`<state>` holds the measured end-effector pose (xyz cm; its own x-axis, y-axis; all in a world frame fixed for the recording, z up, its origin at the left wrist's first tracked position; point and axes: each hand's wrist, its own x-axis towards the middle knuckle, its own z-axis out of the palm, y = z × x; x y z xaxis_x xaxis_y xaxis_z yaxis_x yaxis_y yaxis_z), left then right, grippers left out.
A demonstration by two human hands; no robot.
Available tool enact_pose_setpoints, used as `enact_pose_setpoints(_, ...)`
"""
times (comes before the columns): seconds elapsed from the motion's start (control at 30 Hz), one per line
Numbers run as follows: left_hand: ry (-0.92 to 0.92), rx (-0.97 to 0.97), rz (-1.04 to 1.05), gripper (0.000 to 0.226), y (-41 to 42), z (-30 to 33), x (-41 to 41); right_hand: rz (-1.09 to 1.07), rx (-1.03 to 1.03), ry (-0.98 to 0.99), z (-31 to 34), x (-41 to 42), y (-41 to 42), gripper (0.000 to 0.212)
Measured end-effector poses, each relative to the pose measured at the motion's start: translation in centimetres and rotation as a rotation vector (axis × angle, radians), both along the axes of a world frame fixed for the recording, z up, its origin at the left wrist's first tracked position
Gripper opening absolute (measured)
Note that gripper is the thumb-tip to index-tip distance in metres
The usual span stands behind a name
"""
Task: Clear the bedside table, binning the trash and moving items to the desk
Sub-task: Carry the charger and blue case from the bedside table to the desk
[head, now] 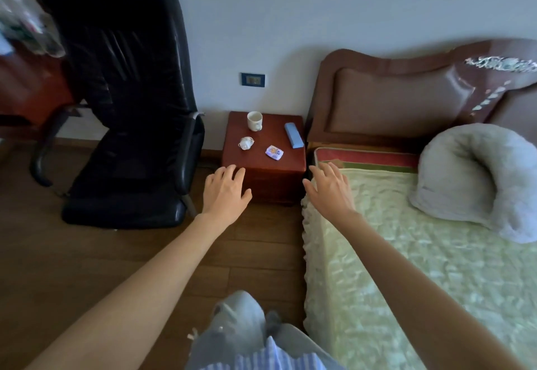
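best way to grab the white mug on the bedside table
Wrap the body of the white mug from above and the front. It stands upright, mouth open, at the back of the bedside table, with clear space around it; its handle isn't clearly visible.

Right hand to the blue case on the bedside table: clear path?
Probably yes. The right hand is open and empty, just short of the table; the blue case lies at its right edge with nothing between them.

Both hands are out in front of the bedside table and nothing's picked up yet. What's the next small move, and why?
Probably reach the left hand forward to the crumpled wrapper. It looks like trash and lies near that hand on the bedside table. Both hands are open and empty, the right hand over the bed edge. The mug and blue case can wait.
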<state>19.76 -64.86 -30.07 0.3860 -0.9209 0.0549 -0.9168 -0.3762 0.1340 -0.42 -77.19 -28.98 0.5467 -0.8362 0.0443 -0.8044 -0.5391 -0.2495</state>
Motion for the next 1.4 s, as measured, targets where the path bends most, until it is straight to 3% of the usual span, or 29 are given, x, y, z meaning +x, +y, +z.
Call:
enact_pose_setpoints(0.77, 0.109, 0.186, 0.015, 0.055, -28.3, -9.0, 20.1, -0.054, 0.067, -0.015, -10.5, 19.8, -27.4, 0.037)
enact_pose_setpoints(1.4, 0.281, 0.381, 0.216, 0.072, -41.5, -29.8, 24.7, -0.013, 0.318, 0.002, -29.2, 23.0, -39.0, 0.037)
